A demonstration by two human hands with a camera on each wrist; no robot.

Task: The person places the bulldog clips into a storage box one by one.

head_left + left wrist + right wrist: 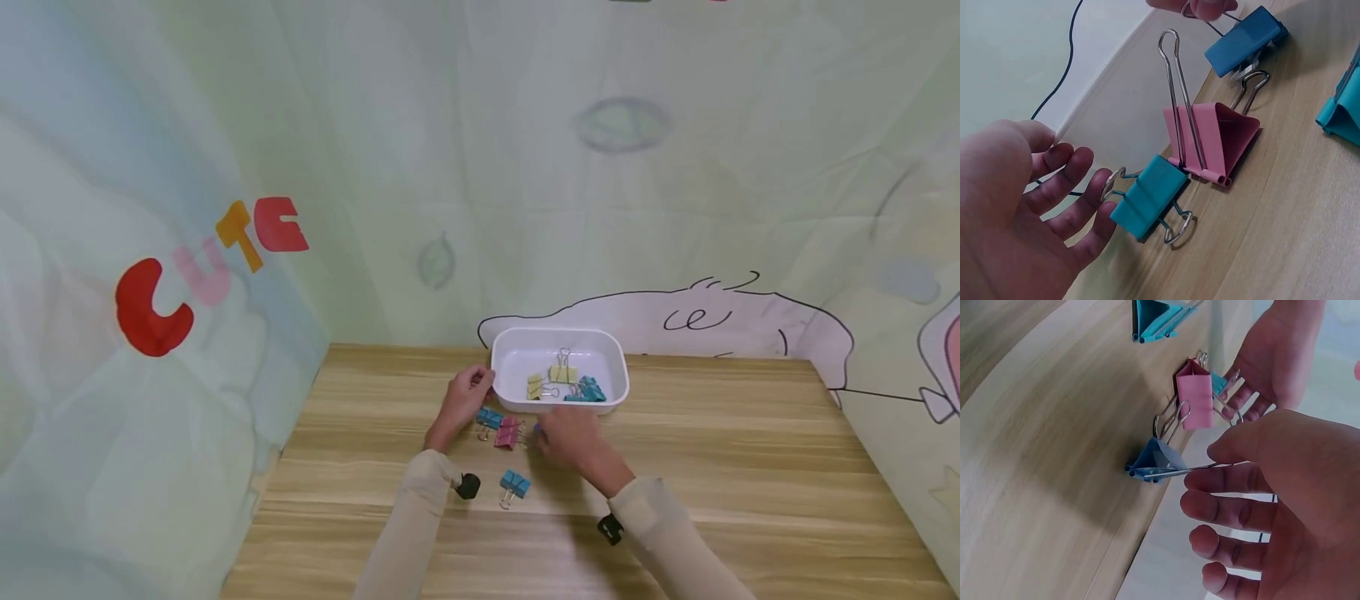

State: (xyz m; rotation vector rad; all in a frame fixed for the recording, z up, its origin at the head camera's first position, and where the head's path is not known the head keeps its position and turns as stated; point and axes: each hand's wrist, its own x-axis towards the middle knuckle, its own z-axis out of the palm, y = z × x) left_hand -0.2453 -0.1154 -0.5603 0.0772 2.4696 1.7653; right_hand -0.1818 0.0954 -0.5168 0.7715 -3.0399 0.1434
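My right hand (572,437) pinches a wire handle of a dark blue binder clip (1155,464) between thumb and forefinger, just in front of the white tray (558,407). At the tray's left end, my left hand (462,400) holds the rim with thumb and forefinger; its other fingers are loosely bent near a teal binder clip (1150,197). Between the hands a pink binder clip (1210,140) stands on the table beside that teal one. Another teal binder clip (515,483) lies nearer to me.
Inside the tray lie yellow binder clips (563,373) and teal binder clips (591,388). The wooden table (720,467) meets a printed cloth backdrop (465,167) just behind the tray.
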